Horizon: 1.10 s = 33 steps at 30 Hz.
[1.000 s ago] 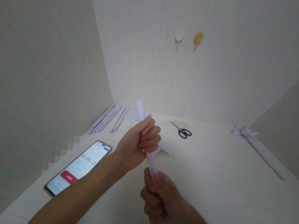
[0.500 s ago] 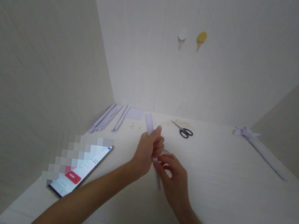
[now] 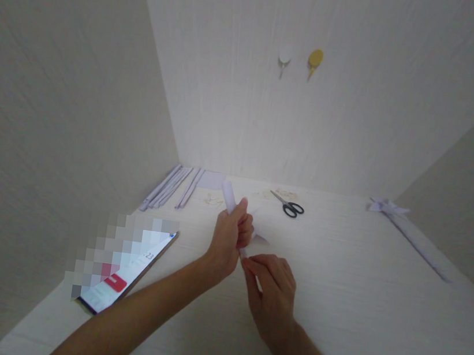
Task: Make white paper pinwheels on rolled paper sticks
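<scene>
My left hand (image 3: 234, 232) is closed in a fist, thumb up, around pale lavender folded paper (image 3: 228, 195). One end of the paper sticks out above the fist, and a pointed corner shows to its right. Just below, my right hand (image 3: 270, 284) pinches the lower part of the same paper between thumb and fingertips. Whether a small band is also in that pinch I cannot make out. The paper's bottom end is hidden by my right hand.
Black-handled scissors (image 3: 290, 208) lie beyond my hands, near pale loose bands (image 3: 213, 199). Rolled paper sticks (image 3: 167, 187) and a flat sheet (image 3: 211, 180) are at back left. A phone (image 3: 132, 274) lies at left, a paper piece with a bow-like end (image 3: 415, 245) at right.
My right hand has moved slightly down from my left fist, still pinching. The paper's lower end, seen below the fist before, is now hidden. The phone's timer reading has advanced.
</scene>
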Each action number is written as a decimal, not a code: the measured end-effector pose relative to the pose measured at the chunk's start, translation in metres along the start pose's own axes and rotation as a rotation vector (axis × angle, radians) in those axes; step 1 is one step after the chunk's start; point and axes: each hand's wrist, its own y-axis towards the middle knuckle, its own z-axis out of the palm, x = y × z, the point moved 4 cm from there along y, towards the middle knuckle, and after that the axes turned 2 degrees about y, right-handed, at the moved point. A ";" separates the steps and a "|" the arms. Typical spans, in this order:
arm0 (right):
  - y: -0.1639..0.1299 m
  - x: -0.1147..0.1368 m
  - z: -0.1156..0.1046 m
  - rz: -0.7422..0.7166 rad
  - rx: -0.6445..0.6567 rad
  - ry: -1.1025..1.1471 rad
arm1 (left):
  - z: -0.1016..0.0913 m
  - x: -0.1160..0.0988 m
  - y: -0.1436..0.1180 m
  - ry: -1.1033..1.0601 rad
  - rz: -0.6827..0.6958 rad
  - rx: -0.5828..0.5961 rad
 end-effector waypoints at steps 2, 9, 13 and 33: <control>0.000 0.004 -0.002 -0.103 -0.001 -0.047 | 0.000 -0.001 0.000 -0.010 -0.011 -0.019; -0.003 0.008 -0.002 -0.267 0.057 -0.129 | -0.002 -0.001 0.001 -0.028 -0.072 0.004; -0.008 0.015 -0.003 -0.331 0.068 -0.098 | -0.005 -0.006 0.006 -0.076 -0.084 0.033; -0.001 -0.017 0.021 1.215 0.258 1.601 | -0.003 -0.010 -0.005 -0.270 -0.173 0.741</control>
